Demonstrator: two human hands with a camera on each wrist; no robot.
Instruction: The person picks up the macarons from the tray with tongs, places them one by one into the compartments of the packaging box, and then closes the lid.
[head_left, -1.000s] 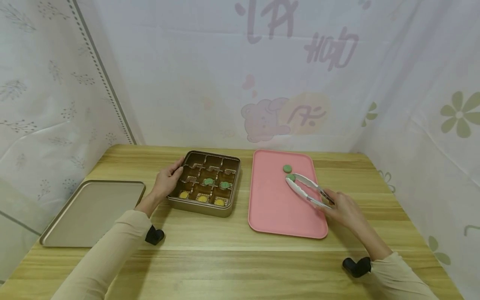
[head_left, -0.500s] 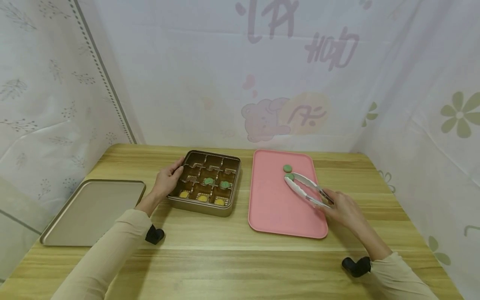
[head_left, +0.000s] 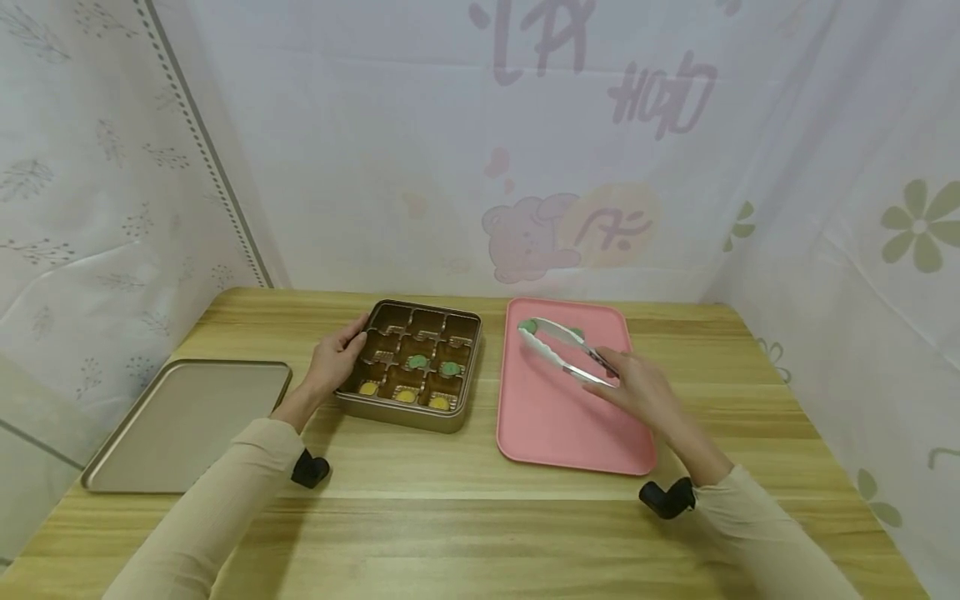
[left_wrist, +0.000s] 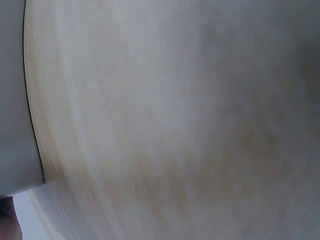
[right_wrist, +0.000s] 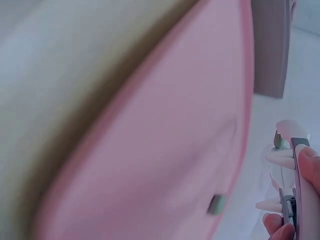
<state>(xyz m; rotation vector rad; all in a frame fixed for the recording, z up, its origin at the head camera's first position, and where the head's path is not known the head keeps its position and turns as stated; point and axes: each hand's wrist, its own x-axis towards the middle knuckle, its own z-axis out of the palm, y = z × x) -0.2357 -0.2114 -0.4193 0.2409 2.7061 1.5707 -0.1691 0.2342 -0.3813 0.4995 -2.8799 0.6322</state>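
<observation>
Green disc (head_left: 527, 326): small, round and plain green, pinched in the tips of the tongs (head_left: 558, 361), up over the left back part of the pink tray (head_left: 570, 417).
Other green disc (head_left: 577, 332): lies on the tray, partly behind the tongs.
Right hand (head_left: 637, 385): grips the tongs.
Left hand (head_left: 332, 364): holds the left side of the gold-brown box (head_left: 397, 414).
Box cups: two green discs (head_left: 450, 369) in the middle row, three yellow discs (head_left: 404, 397) in front.

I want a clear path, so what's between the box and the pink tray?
A bare strip of table separates the box from the pink tray, in the head view.
</observation>
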